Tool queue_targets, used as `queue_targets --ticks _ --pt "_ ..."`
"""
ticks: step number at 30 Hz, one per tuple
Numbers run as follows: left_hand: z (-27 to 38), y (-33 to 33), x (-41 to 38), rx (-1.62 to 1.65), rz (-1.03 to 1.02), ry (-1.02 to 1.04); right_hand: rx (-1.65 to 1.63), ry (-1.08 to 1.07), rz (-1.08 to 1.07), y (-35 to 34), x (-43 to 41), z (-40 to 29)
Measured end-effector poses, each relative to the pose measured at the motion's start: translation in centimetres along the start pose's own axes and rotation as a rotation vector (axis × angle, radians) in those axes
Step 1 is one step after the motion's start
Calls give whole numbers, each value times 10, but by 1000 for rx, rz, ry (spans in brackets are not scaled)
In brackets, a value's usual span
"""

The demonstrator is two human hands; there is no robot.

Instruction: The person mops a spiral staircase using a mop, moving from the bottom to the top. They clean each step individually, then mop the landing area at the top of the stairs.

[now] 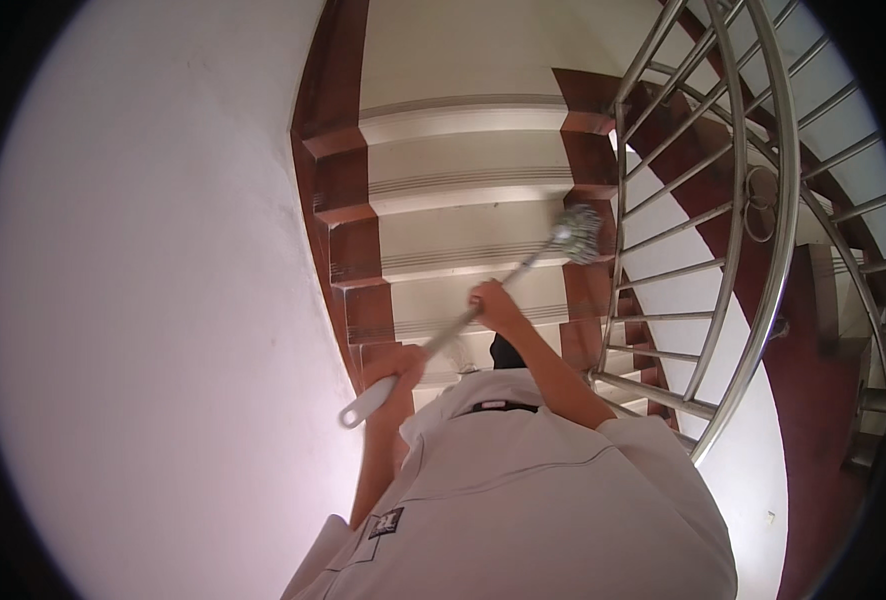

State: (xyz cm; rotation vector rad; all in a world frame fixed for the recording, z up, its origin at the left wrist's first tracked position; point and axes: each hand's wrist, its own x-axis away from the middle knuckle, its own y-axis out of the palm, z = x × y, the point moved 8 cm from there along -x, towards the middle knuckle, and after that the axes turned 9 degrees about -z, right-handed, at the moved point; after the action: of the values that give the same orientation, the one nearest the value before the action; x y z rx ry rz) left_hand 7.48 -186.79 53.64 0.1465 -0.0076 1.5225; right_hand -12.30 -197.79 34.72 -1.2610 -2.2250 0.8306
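Note:
A mop with a grey pole slants across the stairs, its pale grip end at the lower left. My left hand or right hand cannot be confused by side: the arm from the picture's left is my left one, closed round the pole just above the grip end. My right hand grips the pole farther along, nearer the mop head. The blurred grey-green mop head is at the right side of a step, over the dark red border near the railing. Pale stair treads with grooved edges lie under the pole.
A white wall runs along the left of the stairs. On the right stands a curved stainless steel railing with several bars. A pale landing lies at the top of the view. Dark red borders edge the steps.

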Motion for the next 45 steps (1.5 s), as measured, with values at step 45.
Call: queue_targets --ticks 45 --pt "113 -31 79 -520 -12 246 -393 -588 -523 98 -61 -251"
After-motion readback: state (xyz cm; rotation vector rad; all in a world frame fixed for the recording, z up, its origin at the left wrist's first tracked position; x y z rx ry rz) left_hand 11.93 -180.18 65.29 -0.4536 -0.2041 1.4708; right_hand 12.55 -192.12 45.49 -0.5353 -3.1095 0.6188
